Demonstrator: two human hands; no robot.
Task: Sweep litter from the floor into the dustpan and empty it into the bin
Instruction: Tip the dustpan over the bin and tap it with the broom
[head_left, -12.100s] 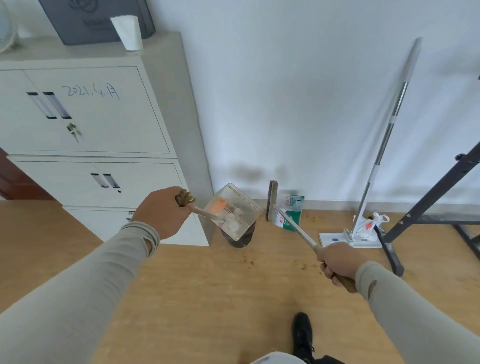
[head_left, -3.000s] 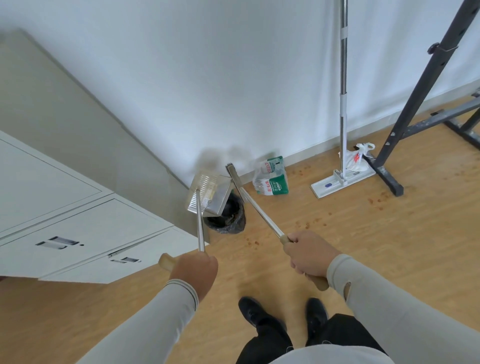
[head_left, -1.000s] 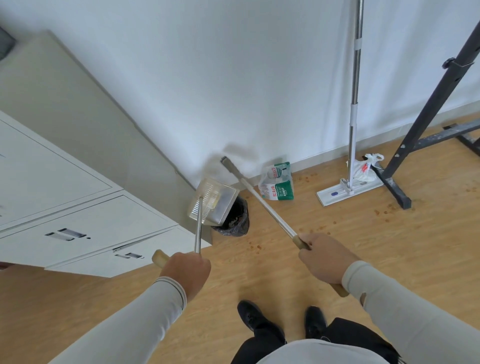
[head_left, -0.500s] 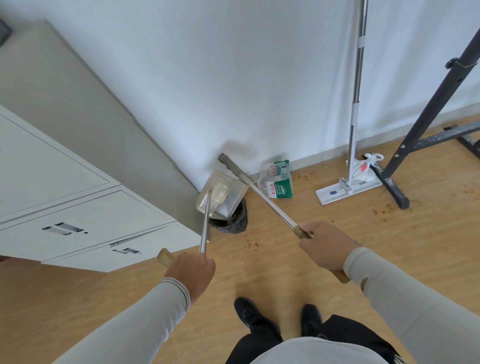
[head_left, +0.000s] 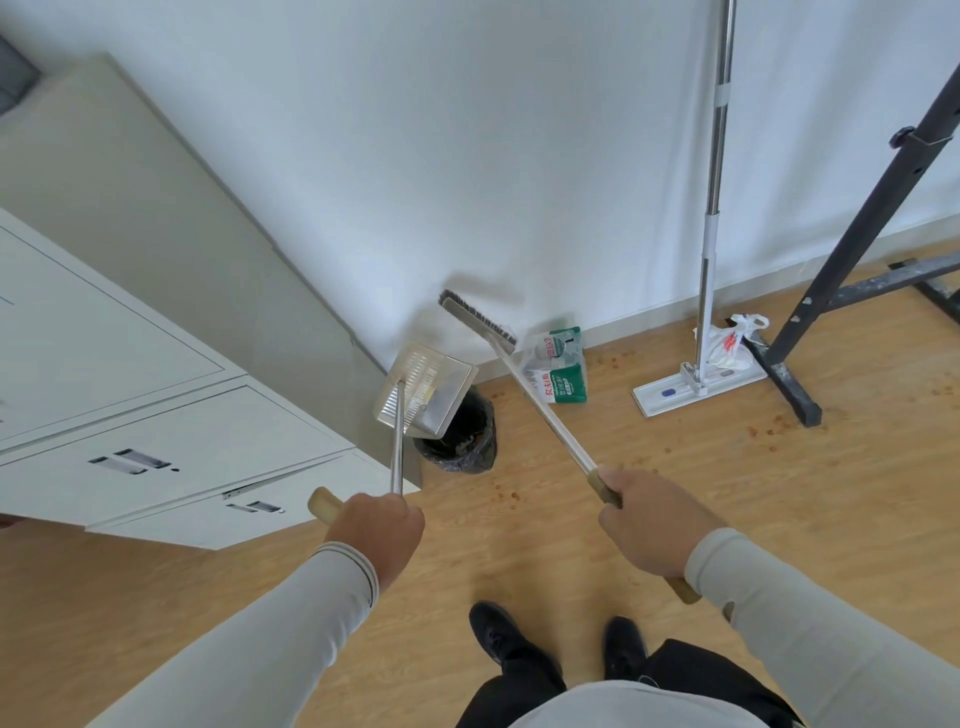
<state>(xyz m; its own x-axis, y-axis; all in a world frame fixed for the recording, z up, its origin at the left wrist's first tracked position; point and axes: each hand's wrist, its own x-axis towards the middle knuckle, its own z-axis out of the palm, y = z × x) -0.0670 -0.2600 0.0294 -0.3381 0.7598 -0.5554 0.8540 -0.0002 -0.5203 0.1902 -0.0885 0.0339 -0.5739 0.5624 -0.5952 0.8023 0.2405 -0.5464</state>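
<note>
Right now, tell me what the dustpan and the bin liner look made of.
Dustpan: likely metal, silvery and shiny, with a ribbed pan, a bright shaft and a tan, wood-like grip. Bin liner: thin black plastic, judging by its glossy crinkles.

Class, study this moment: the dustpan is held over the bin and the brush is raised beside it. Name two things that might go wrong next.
1. The dustpan hangs over only the near-left part of the bin, so litter may slide past the rim onto the floor.
2. The raised brush, held by the right hand, is near the wall and could knock it or the green packet.
</note>
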